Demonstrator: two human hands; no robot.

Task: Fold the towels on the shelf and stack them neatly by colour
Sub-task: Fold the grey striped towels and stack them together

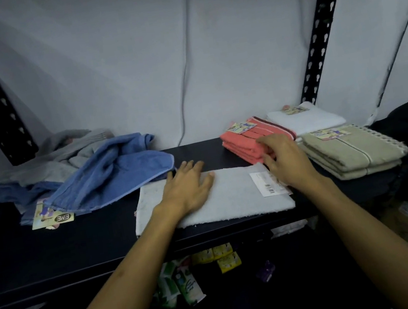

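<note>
On shelf (53,260) | left grip (186,184) flat on white towel (232,198) | right grip (286,159) relaxed, touching it

Folded towel (231,195) lies between crumpled pile (98,174) left, stacks (345,152) right.

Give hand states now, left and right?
Left hand: open, flat on the white towel.
Right hand: open, resting at that towel's right end.

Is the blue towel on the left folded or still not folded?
Not folded. The blue towel lies crumpled in a loose heap beside the grey towel.
</note>
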